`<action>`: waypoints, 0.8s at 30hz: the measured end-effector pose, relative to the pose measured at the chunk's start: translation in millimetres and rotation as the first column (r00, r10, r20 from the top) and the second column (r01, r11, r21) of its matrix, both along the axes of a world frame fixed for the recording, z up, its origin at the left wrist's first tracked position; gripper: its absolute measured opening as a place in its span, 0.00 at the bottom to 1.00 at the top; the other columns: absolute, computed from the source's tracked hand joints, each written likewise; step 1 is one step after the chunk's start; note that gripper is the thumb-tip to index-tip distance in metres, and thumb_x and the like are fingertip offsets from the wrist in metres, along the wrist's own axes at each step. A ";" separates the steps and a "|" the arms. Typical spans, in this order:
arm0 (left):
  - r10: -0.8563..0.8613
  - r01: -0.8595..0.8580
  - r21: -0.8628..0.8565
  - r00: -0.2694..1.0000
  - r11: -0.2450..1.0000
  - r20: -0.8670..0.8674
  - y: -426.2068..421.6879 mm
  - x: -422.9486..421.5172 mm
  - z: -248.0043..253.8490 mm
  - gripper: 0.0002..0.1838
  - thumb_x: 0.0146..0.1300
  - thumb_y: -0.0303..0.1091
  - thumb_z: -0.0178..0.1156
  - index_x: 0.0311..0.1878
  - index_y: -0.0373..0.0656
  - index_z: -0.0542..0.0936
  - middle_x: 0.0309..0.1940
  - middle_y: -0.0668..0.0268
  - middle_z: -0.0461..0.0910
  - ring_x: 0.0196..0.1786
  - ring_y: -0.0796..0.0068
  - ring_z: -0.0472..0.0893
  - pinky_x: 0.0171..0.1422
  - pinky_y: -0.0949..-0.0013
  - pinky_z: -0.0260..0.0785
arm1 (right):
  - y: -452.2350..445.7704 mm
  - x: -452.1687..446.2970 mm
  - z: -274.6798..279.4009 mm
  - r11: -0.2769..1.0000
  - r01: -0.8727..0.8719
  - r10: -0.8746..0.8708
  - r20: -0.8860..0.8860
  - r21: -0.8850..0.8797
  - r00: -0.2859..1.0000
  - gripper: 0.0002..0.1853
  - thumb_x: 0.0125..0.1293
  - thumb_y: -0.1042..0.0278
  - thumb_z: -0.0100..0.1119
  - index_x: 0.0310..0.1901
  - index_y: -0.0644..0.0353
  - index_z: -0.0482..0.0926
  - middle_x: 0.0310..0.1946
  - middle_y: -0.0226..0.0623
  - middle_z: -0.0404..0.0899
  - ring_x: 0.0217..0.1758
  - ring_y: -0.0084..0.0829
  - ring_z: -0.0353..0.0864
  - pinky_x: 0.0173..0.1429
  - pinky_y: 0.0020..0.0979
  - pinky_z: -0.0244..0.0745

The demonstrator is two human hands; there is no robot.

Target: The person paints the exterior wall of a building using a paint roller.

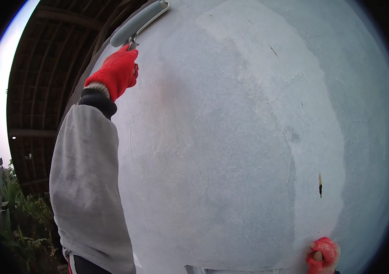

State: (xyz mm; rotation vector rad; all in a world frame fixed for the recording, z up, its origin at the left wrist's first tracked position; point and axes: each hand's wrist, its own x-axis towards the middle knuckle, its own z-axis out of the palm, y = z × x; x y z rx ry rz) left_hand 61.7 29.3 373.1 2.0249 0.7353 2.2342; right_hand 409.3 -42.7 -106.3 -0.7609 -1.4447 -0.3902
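Note:
My left hand (116,72), in a red knit glove, is raised at the upper left with its fingers closed round the handle of a paint roller (139,23). The roller's long grey sleeve lies slanted near the top left edge of the pale blue-grey wall (231,150). At the lower right, my right hand (324,256), in a red glove with whitish smears, is curled closed in front of the wall. A small tan tip (318,256) shows among its fingers; whether it is a bare fingertip or a held thing, I cannot tell.
A paler band (318,137) runs down the wall's right part, with a dark-edged slit (320,186) in it. A pale-rimmed object (231,270) is cut off at the bottom. Left stand a roof underside with beams (39,68) and green plants (14,201).

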 end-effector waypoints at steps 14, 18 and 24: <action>-0.014 0.015 -0.042 1.000 0.999 0.019 -15.1 -13.9 6.7 0.18 0.72 0.40 0.53 0.64 0.53 0.72 0.27 0.70 0.68 0.23 0.82 0.66 0.23 0.75 0.60 | -8.6 -9.7 17.8 0.994 0.066 -0.073 0.079 0.083 0.994 0.06 0.72 0.72 0.51 0.44 0.62 0.77 0.37 0.42 0.79 0.26 0.27 0.75 0.28 0.27 0.71; -0.189 0.190 -0.011 0.981 0.982 0.038 -1.7 -10.3 20.0 0.19 0.72 0.41 0.54 0.64 0.54 0.72 0.26 0.70 0.68 0.22 0.82 0.66 0.23 0.76 0.60 | -7.1 -11.0 14.9 0.987 0.145 -0.151 0.085 0.066 0.985 0.06 0.71 0.72 0.52 0.43 0.62 0.78 0.36 0.43 0.79 0.26 0.30 0.75 0.29 0.29 0.72; -0.159 0.164 -0.086 0.985 0.983 0.065 -6.2 -45.1 -13.1 0.20 0.72 0.41 0.54 0.66 0.55 0.72 0.26 0.70 0.69 0.22 0.83 0.66 0.22 0.78 0.59 | -5.3 -8.4 10.9 0.995 0.090 -0.092 0.048 0.041 0.995 0.07 0.72 0.71 0.51 0.43 0.63 0.77 0.37 0.41 0.78 0.28 0.26 0.74 0.29 0.27 0.70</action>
